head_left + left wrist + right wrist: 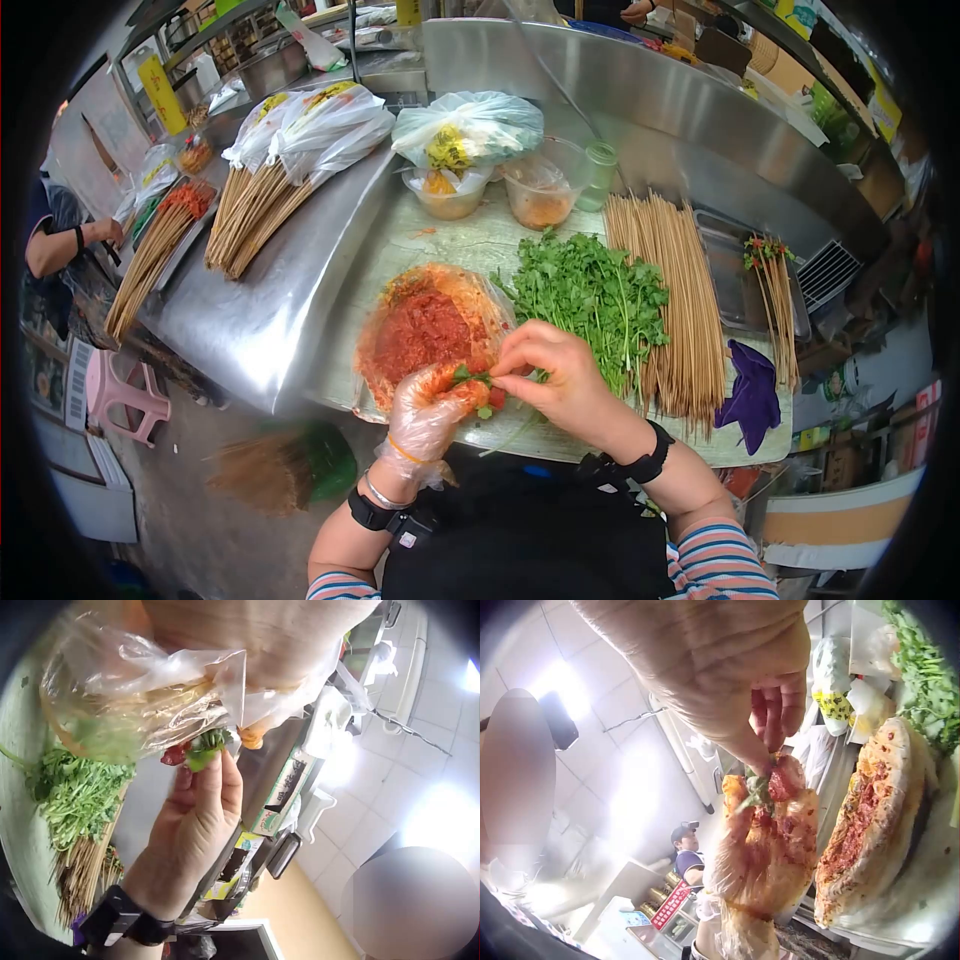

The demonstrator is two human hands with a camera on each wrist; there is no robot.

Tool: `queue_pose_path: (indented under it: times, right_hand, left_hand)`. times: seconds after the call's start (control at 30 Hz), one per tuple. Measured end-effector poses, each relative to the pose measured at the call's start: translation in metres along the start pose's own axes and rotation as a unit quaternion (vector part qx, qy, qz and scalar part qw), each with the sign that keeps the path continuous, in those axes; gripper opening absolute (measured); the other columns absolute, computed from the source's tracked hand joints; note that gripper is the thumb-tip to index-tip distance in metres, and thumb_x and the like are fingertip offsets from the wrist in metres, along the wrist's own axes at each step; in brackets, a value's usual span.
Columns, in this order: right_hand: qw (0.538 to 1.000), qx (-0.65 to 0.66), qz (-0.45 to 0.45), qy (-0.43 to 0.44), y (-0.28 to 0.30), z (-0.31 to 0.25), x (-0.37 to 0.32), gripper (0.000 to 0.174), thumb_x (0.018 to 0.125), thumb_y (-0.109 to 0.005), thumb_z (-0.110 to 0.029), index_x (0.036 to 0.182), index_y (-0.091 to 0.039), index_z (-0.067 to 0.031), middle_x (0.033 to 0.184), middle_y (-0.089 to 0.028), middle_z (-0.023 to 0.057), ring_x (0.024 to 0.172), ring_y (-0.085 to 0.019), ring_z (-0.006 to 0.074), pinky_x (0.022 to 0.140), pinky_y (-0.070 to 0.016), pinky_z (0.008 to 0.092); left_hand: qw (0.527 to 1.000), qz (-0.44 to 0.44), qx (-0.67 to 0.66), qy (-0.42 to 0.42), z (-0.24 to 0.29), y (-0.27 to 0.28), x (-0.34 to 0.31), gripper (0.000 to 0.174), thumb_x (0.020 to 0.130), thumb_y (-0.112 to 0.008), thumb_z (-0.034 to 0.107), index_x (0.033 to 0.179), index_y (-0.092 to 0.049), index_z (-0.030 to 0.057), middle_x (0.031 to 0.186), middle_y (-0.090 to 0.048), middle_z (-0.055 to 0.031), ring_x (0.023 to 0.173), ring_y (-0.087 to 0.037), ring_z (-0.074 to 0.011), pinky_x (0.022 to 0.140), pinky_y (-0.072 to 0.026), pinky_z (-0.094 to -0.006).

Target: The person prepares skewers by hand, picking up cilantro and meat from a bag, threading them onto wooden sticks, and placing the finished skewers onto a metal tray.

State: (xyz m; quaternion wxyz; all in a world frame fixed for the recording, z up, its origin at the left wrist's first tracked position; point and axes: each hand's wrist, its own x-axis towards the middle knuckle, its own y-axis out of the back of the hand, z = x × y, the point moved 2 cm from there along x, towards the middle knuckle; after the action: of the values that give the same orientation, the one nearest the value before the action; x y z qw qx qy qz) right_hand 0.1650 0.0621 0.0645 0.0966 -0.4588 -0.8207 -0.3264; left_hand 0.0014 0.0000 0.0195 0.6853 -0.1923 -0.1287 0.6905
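Observation:
My left hand (422, 415), in a clear plastic glove smeared with red sauce and banded at the wrist, holds a small piece of red-coated meat (786, 778). My bare right hand (548, 372) pinches a folded sprig of cilantro (206, 748) against that piece, thumb and forefinger together. In the right wrist view the cilantro sits between the gloved fingertips and my right fingertips. Just beyond the left hand lies a plastic-lined bowl of red marinated meat (425, 330). A heap of cilantro (585, 300) spreads beyond my right hand.
Bare wooden skewers (665, 310) lie right of the cilantro, beside a purple cloth (748, 395) and a metal tray (722, 270) with a few loaded skewers (770, 290). Bagged skewers (265, 215) rest on the steel counter at left. Plastic tubs (540, 195) stand behind.

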Motion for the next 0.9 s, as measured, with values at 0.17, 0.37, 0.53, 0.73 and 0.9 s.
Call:
queue_pose_path:
  times: [0.17,0.37,0.53,0.73,0.9]
  right_hand:
    - [0.996,0.036,0.027,-0.08,0.011,0.006,-0.007,0.014,0.078,-0.069,-0.005,0.091,-0.066,-0.0032,0.09,-0.062,0.0056,0.076,-0.061,0.0155,0.067,-0.0497,0.027]
    - [0.941,-0.062,0.214,-0.255,0.131,0.106,-0.046,0.015,0.082,-0.067,-0.007,0.096,-0.066,-0.0013,0.076,-0.066,0.0023,0.071,-0.06,0.0067,0.061,-0.0466,0.0213]
    - [0.794,-0.512,0.112,-0.308,0.213,0.16,-0.077,0.023,0.073,-0.073,-0.013,0.091,-0.067,0.0014,0.078,-0.067,0.0156,0.069,-0.066,0.0195,0.062,-0.051,0.0311]
    - [0.79,-0.289,0.062,-0.537,0.235,0.167,-0.07,0.012,0.075,-0.071,-0.009,0.078,-0.067,0.0016,0.068,-0.065,0.0126,0.057,-0.062,0.0158,0.051,-0.0486,0.0289]
    - [0.806,-0.126,0.148,-0.56,0.245,0.171,-0.079,0.011,0.077,-0.067,-0.011,0.075,-0.067,-0.0004,0.062,-0.064,0.0082,0.053,-0.061,0.0127,0.044,-0.0459,0.0271]
  left_hand:
    - [0.998,0.057,0.026,-0.009,-0.017,0.005,0.013,0.018,0.083,-0.06,0.001,0.099,-0.065,-0.0054,0.084,-0.066,-0.0077,0.074,-0.061,-0.0122,0.066,-0.0492,-0.0248]
    - [0.982,0.077,0.168,-0.05,-0.021,0.025,0.029,0.025,0.078,-0.054,-0.006,0.1,-0.063,-0.0096,0.094,-0.066,-0.0103,0.081,-0.062,-0.0164,0.076,-0.0504,-0.0277]
    - [0.984,0.114,0.095,-0.1,-0.04,0.038,0.04,0.023,0.077,-0.06,-0.006,0.1,-0.064,-0.0087,0.095,-0.066,-0.0089,0.084,-0.062,-0.0162,0.077,-0.0496,-0.0268]
    - [0.978,0.123,0.124,-0.111,-0.037,0.033,0.039,0.022,0.078,-0.058,-0.006,0.098,-0.065,-0.0072,0.094,-0.066,-0.0088,0.084,-0.061,-0.0149,0.077,-0.0488,-0.0263]
    - [0.984,0.123,0.077,-0.106,-0.036,0.03,0.039,0.022,0.078,-0.057,-0.004,0.098,-0.064,-0.0075,0.095,-0.066,-0.009,0.084,-0.061,-0.0156,0.077,-0.0489,-0.0271]
